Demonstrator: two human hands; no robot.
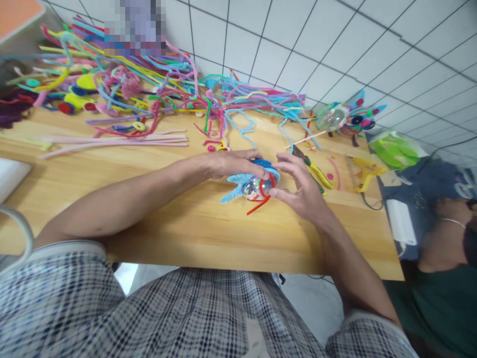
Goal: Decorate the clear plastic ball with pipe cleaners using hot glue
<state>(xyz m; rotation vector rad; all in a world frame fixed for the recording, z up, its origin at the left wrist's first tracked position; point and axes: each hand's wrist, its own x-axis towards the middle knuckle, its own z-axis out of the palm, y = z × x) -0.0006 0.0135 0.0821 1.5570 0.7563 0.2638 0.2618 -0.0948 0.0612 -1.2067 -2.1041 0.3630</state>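
Head view: clear plastic ball sits between both hands on wooden table. Left hand grips it from upper left; right hand is spread, thumb against its right edge. Red pipe cleaner loops that right side, free end slanting lower left, bodyward; right thumb nearer the loop.
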